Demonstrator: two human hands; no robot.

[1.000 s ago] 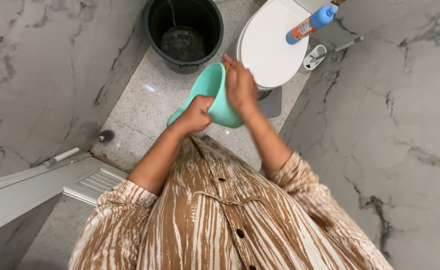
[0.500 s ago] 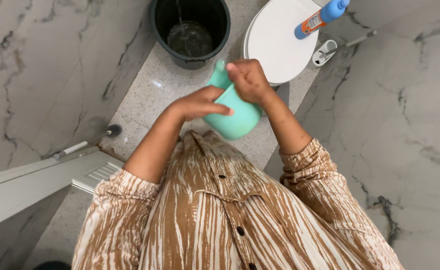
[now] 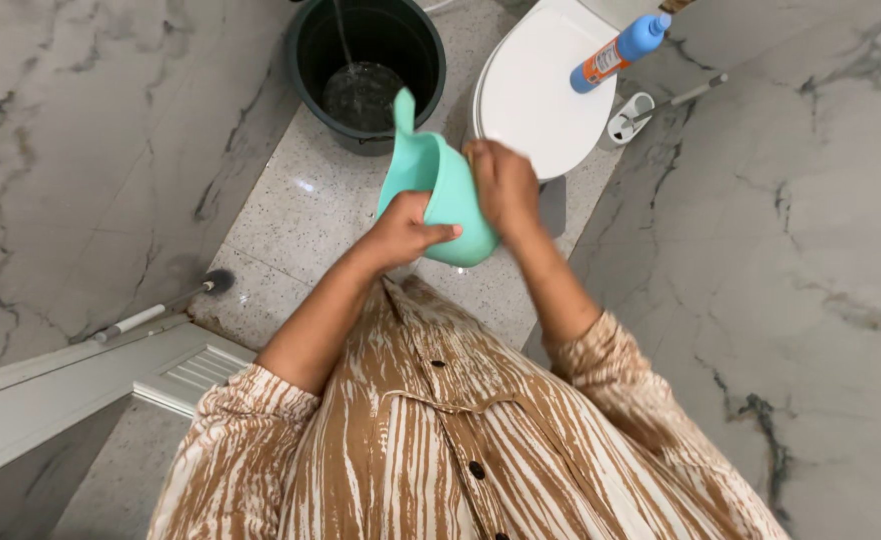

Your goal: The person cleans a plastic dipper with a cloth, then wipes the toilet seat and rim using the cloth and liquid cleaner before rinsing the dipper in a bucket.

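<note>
Head view, looking straight down: a teal jug (image 3: 439,195) is held in mid-air above the floor (image 3: 291,215), between a bucket (image 3: 366,65) and the person's chest. The jug is tilted, its handle pointing up toward the bucket and its rounded bottom turned toward the person. The left hand (image 3: 401,232) is closed on the jug's lower left side, with the fingers wrapped across the wall and the thumb laid over its outside. The right hand (image 3: 501,185) is pressed against the jug's right side near the rim; whether something is pinched in its fingers cannot be told, as they are partly hidden behind the jug.

The bucket, dark and round, is set on the floor at the top edge of the picture, with some water seen at its bottom. Just to its right a white toilet (image 3: 541,95) is seen with the lid shut, and a bottle (image 3: 616,48) with a blue cap and an orange label is lying above the lid's far edge. A toilet brush (image 3: 651,105) in a white holder is placed beside the toilet, against the marble wall (image 3: 811,250). Near the left wall a long-handled brush (image 3: 161,305) is lying on the floor, just beside a white door (image 3: 71,380). A brown and white striped shirt (image 3: 441,440) with rolled sleeves is worn by the person.
</note>
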